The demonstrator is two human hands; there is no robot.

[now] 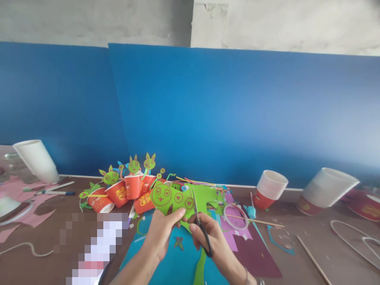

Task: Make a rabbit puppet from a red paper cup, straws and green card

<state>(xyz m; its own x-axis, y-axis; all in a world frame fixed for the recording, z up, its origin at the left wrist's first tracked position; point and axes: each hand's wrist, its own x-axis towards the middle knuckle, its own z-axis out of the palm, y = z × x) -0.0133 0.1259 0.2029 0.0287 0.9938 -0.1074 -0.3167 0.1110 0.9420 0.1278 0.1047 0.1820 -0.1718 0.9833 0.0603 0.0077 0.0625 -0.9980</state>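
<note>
A sheet of green paper (173, 190) with a drawn face and small circles is pinched in my left hand (166, 227), thumb on top. My right hand (208, 233) is closed round the black handles of a pair of scissors (196, 209). The blades point away from me and lie across the right end of the green paper, beside the last small circle. Below my hands is a blue sheet (169, 265) with a small green star-shaped cutout (178, 243) on it. A green strip (200, 267) hangs under my right hand.
Red paper cups (132, 187) with green animal heads stand behind on the left. A cup stack (270, 188) is at the right. Purple paper (234, 237), a tape roll (236, 216) and sticks (313, 259) lie on the brown table. A blue panel (237, 118) rises behind.
</note>
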